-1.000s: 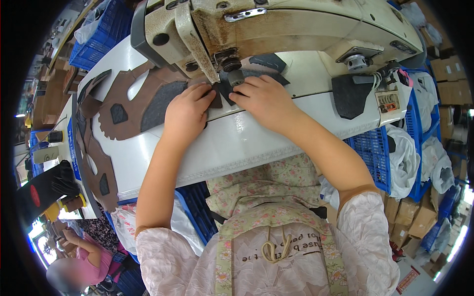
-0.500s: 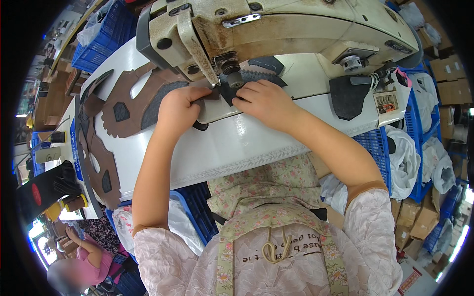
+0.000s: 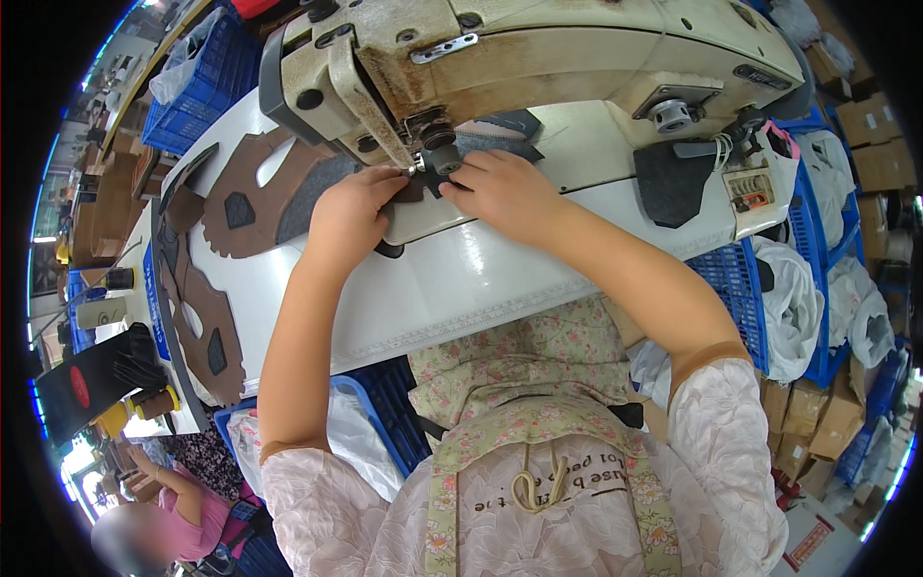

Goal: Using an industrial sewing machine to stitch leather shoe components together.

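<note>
At the presser foot (image 3: 417,163) of a cream sewing machine (image 3: 558,72), both hands work close together on leather pieces. My left hand (image 3: 352,213) is left of the foot, its thumb and fingers closed on a brown leather piece (image 3: 410,192). From the right, my right hand (image 3: 505,199) has its bent fingers pressed on a black piece (image 3: 434,183) beside the foot. Where the two pieces meet, the fingers and foot partly hide them. Left of my left hand, brown cut leather pieces with grey backing (image 3: 252,204) run along the white table (image 3: 461,298).
A dark pocket-shaped piece (image 3: 670,185) hangs or lies under the machine's right end, near a small bobbin tray (image 3: 749,190). Blue crates with white bags (image 3: 790,313) stand right; another blue crate (image 3: 389,413) is below the table edge. A person in pink (image 3: 197,510) sits lower left.
The view has shifted slightly. Both hands have moved a little up and in toward the presser foot with the pieces, and less of the black piece shows between them.
</note>
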Motion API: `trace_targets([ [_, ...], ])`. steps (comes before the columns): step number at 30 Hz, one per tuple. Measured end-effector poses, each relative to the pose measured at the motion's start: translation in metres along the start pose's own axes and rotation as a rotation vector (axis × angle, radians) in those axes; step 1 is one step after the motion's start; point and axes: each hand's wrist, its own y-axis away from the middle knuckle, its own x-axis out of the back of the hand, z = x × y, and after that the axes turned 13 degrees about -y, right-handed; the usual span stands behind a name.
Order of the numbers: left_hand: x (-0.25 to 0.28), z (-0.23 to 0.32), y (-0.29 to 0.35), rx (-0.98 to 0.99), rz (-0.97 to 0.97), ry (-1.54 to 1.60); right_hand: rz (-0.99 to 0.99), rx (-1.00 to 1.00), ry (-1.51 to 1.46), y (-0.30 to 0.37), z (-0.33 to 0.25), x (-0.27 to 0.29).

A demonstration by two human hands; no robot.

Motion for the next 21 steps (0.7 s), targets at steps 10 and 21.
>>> trace_targets([
  [10,0.004,-0.019,-0.022,0.206,-0.170,0.236,-0.040,-0.010,0.002,-0.003,0.000,-0.002],
  [21,0.001,-0.014,-0.018,0.229,-0.091,0.282,0.011,-0.008,0.051,-0.006,-0.002,-0.006],
])
